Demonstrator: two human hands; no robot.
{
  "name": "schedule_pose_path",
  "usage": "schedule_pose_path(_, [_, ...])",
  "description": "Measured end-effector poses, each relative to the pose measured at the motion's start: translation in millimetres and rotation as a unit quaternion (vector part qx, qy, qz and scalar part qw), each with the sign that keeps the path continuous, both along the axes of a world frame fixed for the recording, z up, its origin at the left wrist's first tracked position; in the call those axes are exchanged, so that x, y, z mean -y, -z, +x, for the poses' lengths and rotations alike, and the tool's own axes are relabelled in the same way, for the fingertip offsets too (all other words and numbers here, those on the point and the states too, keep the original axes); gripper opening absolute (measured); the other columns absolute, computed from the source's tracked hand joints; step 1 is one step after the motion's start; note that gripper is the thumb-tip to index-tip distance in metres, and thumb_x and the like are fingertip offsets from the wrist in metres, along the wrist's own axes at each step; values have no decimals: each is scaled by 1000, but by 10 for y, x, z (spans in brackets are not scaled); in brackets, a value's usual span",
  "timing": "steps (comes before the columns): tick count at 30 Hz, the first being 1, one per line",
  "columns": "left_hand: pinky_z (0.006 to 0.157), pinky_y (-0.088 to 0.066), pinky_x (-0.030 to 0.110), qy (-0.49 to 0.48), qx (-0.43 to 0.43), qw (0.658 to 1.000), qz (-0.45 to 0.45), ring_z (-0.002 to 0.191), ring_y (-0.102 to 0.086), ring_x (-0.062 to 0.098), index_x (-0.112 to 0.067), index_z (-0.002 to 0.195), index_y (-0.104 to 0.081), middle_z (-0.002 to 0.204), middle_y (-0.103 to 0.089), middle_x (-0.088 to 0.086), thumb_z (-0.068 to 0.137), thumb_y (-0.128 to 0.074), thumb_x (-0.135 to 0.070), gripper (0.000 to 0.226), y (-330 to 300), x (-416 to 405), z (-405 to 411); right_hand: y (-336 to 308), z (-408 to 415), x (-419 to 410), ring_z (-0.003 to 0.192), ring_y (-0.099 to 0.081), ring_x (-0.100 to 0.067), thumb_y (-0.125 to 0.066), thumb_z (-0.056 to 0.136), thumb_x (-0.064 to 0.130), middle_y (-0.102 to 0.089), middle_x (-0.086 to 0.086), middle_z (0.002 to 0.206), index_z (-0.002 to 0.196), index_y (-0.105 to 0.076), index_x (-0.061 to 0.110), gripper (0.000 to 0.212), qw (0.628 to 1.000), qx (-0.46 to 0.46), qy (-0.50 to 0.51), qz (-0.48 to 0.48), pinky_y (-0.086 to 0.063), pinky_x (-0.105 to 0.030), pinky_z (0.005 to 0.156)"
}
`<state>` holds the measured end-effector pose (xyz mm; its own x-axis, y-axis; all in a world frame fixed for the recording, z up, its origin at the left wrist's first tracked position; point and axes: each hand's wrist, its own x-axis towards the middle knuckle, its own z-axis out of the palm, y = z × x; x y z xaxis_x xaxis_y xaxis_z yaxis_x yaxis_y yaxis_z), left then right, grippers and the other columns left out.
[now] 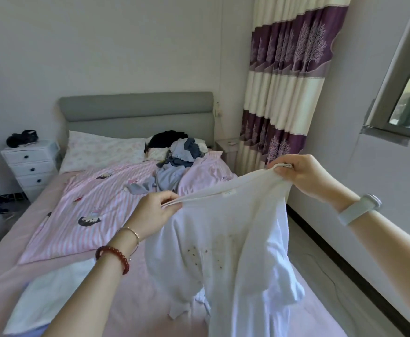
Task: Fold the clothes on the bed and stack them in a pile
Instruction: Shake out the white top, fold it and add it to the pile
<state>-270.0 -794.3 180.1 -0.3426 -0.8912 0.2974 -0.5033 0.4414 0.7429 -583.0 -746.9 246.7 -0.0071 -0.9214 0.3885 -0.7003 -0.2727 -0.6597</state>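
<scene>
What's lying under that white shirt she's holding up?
Below the white shirt, held by the left hand and right hand, you can see the pink bed sheet and a flat white garment. Whatever lies directly behind the hanging cloth is hidden.

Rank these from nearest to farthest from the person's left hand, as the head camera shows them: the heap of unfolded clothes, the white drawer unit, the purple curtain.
From the left hand, which pinches the white shirt:
1. Heap of unfolded clothes, on the bed just beyond the hand.
2. White drawer unit, far left beside the bed.
3. Purple curtain, in the far right corner by the window.
</scene>
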Motion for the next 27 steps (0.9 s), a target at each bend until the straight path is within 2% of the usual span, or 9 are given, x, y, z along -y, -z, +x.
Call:
schedule_pose_path(4, [62,-37,10,-42,48,998,-19,76,-58,5,-34,75,-56,78,-63,-13,87,-61,-14,24,159,-173,61,481,-43,-109,80,-54,-21,-54,90,2,-63,-5,86,98,-68,7,17,996,-54,70,-27,-34,-19,64])
schedule_pose_path(8, [63,-36,28,-134,90,987,-23,75,-56,21,-23,78,-55,74,-59,-10,86,-64,-22,12,346,-370,110,818,-76,-228,79,-57,-30,-51,93,7,-66,-9,86,100,-63,10,15,997,-36,57,-37,-44,-34,72])
schedule_pose_path(12, [59,-37,15,-196,18,976,-96,66,-53,12,-22,80,-57,72,-60,-17,83,-68,-23,11,463,-714,28,992,-130,-373,71,-54,-26,-44,95,13,-61,0,79,99,-58,12,14,991,-1,48,-127,-42,-31,64])
schedule_pose_path(16, [70,-45,37,-331,10,938,-106,84,-60,33,-7,91,-61,92,-69,9,83,-67,-30,25,498,-927,-205,1053,-64,-495,81,-58,-27,-40,94,9,-61,-4,89,101,-57,1,20,981,24,44,-189,-41,-29,70])
schedule_pose_path(18, [73,-46,41,-381,-13,919,-98,87,-60,37,-5,89,-61,91,-68,13,82,-68,-33,30,513,-1042,-305,1051,-69,-560,83,-58,-27,-41,94,3,-62,-6,93,99,-57,1,17,977,35,25,-209,-40,-28,69])
schedule_pose_path(20, [72,-46,38,-378,-80,913,-134,82,-61,29,-5,86,-62,84,-68,11,81,-70,-28,25,480,-1222,-361,1022,-133,-661,75,-56,-17,-42,93,8,-60,7,93,99,-56,3,16,966,57,14,-252,-40,-24,66])
schedule_pose_path(23, [63,-39,15,-328,-127,906,-233,65,-52,-2,-10,76,-57,68,-62,-10,77,-71,-25,21,313,-1472,-376,840,-203,-791,60,-50,-11,-41,91,21,-53,20,76,101,-53,11,18,942,111,18,-316,-35,-12,57])
schedule_pose_path(25, [60,-35,9,-321,-148,897,-265,61,-47,-6,-15,76,-54,65,-57,-17,74,-67,-35,24,107,-1531,-374,657,-191,-805,63,-53,-5,-43,91,21,-53,17,71,101,-54,8,19,926,139,23,-349,-35,-7,61])
schedule_pose_path(27, [59,-34,10,-326,-163,888,-281,58,-44,-6,-15,75,-54,61,-54,-14,73,-70,-35,25,-102,-1498,-364,475,-153,-761,75,-52,13,-45,91,18,-57,28,84,100,-56,4,20,915,152,14,-374,-35,-2,70])
